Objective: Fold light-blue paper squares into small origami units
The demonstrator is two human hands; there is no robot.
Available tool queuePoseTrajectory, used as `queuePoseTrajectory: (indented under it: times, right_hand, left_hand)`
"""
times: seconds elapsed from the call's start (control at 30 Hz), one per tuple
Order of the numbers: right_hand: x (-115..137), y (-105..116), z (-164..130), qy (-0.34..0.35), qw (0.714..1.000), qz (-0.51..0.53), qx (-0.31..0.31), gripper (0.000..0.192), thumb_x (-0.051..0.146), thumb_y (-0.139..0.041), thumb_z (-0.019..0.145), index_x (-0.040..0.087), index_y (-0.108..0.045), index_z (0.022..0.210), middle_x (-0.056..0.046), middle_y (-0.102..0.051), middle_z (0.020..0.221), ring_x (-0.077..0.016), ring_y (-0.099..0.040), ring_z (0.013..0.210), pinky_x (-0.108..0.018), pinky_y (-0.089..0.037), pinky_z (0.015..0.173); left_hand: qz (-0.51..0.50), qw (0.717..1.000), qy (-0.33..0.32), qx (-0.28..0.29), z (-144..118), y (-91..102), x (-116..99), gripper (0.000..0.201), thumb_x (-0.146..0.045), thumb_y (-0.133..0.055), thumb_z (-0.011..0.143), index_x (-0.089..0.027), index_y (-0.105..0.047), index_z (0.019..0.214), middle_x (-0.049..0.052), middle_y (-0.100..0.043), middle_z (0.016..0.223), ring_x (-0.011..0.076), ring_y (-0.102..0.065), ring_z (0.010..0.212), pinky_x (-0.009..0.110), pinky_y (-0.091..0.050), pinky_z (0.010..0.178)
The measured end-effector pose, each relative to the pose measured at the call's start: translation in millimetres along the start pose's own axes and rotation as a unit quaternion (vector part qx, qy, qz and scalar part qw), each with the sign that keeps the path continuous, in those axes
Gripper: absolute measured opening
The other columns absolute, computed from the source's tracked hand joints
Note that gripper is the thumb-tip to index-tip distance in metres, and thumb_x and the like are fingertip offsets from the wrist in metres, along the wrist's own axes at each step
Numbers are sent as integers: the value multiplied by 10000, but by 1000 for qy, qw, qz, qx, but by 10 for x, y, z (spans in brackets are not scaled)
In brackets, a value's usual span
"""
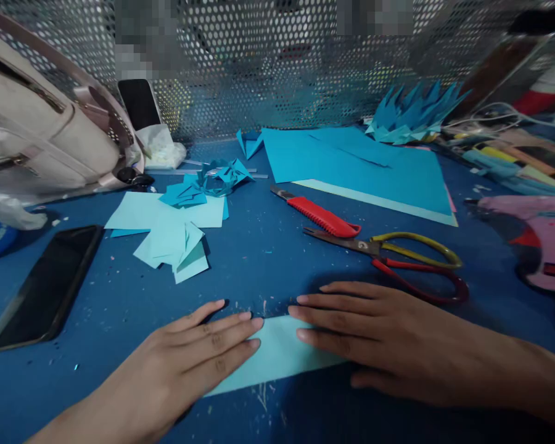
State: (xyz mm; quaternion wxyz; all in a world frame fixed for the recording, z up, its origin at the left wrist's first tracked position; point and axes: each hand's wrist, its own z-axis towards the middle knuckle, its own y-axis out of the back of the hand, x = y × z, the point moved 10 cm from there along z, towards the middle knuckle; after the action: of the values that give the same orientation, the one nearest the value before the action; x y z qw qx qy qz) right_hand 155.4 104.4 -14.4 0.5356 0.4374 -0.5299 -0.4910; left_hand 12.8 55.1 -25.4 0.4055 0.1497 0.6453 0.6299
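A strip of light-blue paper (277, 353) lies flat on the blue table near its front. My left hand (180, 364) rests on the strip's left part, fingers stretched out. On its right part lies my right hand (374, 339), also flat with fingers extended, hiding that end. Just beyond the right hand are scissors (374, 246) with one yellow and one red handle. A red box cutter (324, 216) lies next to them, its blade pointing to the back left. Beyond my left hand sits a loose pile of light-blue paper pieces (171, 240).
Blue sheets (351, 154) lie at the back, near a spiky folded-paper piece (411, 114). At right is a pink glue gun (536, 234). A phone (46, 283) and a pale bag (41, 117) occupy the left. A perforated metal panel (259, 74) stands behind.
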Motion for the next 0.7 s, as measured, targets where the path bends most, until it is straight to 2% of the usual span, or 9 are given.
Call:
queuePoseTrajectory:
  times: [0.3,0.7]
  right_hand:
    - [-13,27,17,0,1000,-15,-8,461,374,-448,1001,205,-441,1429,-16,-395,1512,-161,-417,1367,-329,-384,1112]
    - [-1,16,17,2,1000,-17,1,461,380,-440,1004,207,-437,1431,-11,-375,1520,-160,-418,1367,-338,-363,1127]
  left_hand:
    - [14,1000,-5,20,-2,-28,-19,442,-226,-202,1061,-192,-317,1487,19,-396,1523,177,-307,1432,458,-265,1180]
    - [39,999,-2,8,12,2,-39,426,-214,-238,1060,-215,-350,1471,23,-465,1477,174,-382,1394,463,-313,1165]
